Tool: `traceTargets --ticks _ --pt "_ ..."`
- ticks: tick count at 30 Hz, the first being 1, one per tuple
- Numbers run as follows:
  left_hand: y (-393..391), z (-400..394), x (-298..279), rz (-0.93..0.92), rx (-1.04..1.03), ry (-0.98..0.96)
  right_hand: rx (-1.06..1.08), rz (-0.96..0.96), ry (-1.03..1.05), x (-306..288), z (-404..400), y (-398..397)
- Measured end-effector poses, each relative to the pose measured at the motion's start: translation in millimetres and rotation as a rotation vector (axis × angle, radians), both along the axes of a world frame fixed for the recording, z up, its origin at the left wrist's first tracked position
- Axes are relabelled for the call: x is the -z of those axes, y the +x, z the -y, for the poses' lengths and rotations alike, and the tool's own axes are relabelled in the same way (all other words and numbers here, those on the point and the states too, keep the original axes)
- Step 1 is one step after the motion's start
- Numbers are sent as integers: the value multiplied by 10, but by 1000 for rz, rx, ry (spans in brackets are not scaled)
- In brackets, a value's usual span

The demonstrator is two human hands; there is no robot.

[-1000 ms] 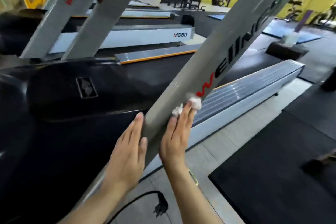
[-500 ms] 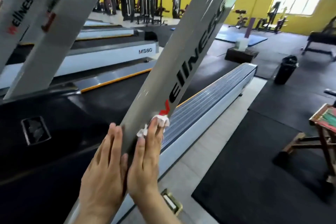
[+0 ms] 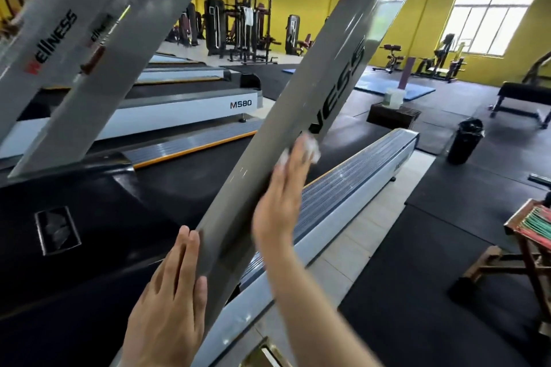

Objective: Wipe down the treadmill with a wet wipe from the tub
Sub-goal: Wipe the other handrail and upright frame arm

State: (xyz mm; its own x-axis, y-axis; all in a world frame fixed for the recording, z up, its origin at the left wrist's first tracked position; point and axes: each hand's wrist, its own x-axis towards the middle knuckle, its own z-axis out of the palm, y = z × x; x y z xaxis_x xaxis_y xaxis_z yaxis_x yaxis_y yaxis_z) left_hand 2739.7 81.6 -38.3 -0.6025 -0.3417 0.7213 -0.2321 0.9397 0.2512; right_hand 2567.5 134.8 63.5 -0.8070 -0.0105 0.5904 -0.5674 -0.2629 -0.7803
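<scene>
A grey treadmill upright (image 3: 316, 89) with black lettering slants from lower left to upper right across the view. My right hand (image 3: 280, 199) lies flat against its right face, fingers straight, pressing a crumpled white wet wipe (image 3: 310, 146) onto the metal just below the lettering. My left hand (image 3: 170, 301) rests flat on the upright's lower left edge with straight fingers and holds nothing. The treadmill's black motor cover (image 3: 89, 235) and belt lie to the left, its ribbed grey side rail (image 3: 351, 188) to the right. No wipe tub can be made out for certain.
More treadmills (image 3: 179, 110) stand in a row at left. A black bin (image 3: 465, 143) and a dark box (image 3: 393, 116) with a pale container sit on the floor mats at right. A wooden stool (image 3: 530, 235) is at the right edge. Gym machines line the yellow back wall.
My right hand has slid the wipe up the upright, away from my left hand, which stays low on the post. The view has tilted upward.
</scene>
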Motion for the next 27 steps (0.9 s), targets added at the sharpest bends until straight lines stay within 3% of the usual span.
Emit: traceTargets --ticks 2,4,7,9,12,14,21,24,27 --pt "-12 20 5 -21 -1 3 -13 78 65 476 -36 622" --pt "-15 32 23 -27 6 -5 -10 116 62 528 -3 695" --pt "-23 13 24 -4 -27 -20 87 81 -5 -17 53 -264" --pt "-15 -10 18 14 -46 2 123 179 25 -530 -49 -969" --pt "-3 -15 5 23 -42 20 27 194 68 -748 -162 -1201" --pt "4 -11 -1 24 -32 33 -29 135 39 -510 -155 -813" --pt "58 36 -58 11 93 109 -133 155 166 1371 7 1257" --pt "187 39 -42 -48 201 318 -176 156 172 1496 -44 1448" --pt "592 -18 291 -101 90 552 -10 -51 215 1146 -12 1050"
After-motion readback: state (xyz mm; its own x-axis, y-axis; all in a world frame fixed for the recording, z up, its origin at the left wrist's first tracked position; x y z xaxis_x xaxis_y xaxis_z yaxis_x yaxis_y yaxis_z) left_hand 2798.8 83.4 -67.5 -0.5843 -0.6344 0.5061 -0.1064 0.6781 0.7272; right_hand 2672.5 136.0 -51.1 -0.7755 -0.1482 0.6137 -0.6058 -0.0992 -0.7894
